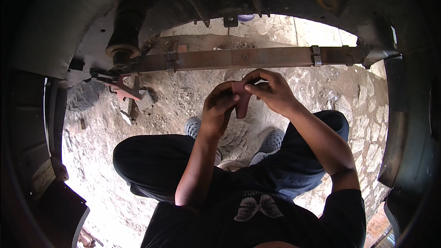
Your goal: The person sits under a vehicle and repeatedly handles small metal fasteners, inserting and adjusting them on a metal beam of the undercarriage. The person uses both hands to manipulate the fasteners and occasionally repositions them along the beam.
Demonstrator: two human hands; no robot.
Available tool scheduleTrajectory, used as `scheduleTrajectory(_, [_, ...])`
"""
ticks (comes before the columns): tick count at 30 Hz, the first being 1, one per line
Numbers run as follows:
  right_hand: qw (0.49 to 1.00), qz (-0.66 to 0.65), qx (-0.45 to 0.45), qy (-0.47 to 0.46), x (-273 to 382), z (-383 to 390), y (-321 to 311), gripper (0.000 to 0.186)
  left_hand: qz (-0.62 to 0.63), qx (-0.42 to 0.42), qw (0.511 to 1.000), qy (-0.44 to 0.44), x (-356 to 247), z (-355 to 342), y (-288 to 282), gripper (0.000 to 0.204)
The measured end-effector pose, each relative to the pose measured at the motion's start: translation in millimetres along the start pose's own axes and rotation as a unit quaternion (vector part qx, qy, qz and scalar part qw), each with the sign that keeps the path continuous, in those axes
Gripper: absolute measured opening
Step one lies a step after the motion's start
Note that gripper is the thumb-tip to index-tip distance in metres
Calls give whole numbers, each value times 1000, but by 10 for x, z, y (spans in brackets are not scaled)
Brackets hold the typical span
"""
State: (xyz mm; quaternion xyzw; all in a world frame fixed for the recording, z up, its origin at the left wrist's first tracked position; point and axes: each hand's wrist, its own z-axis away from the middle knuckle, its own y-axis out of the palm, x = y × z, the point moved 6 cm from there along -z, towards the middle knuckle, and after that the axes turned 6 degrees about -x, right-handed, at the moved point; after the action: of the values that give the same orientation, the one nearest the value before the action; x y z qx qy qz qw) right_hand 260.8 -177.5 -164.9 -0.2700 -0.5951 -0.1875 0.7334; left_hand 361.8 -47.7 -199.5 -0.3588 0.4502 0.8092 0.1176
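The bare left hand (220, 104) and bare right hand (268, 91) pinched close together, beyond the dark-trousered bent knees (138, 155).

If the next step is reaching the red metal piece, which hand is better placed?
Probably the left hand: it is nearer to the red metal piece than the right hand. Both hold the reddish strip, so the left should release first.

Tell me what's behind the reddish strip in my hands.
Rough ground shows around the lower end of the reddish strip; whatever lies directly behind it is covered.
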Motion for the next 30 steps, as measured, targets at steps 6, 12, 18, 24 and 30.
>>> scheduleTrajectory(6, [999, 21, -17, -32, 30, -52, -102, 16, 13, -39, 999, 9, 33, -68, -169, 40])
scheduleTrajectory(12, [1000, 18, 0, -18, -6, -40, -101, 19, 22, -6, 1000, 3, 17, -37, -85, 39])
scheduleTrajectory(18, [974, -189, 51, 113, -237, 14, 70, 27, 7, 2, 1000, 10, 57, -53, -159, 43])
scheduleTrajectory(24, [961, -218, 63, 159, -155, 64, 71, 32, -92, -43, 993, 60, -19, -31, -205, 47])
scheduleTrajectory(30, [982, -137, 85, 100, -114, 84, 77, 39, -118, -25, 990, 68, -26, -17, -179, 48])
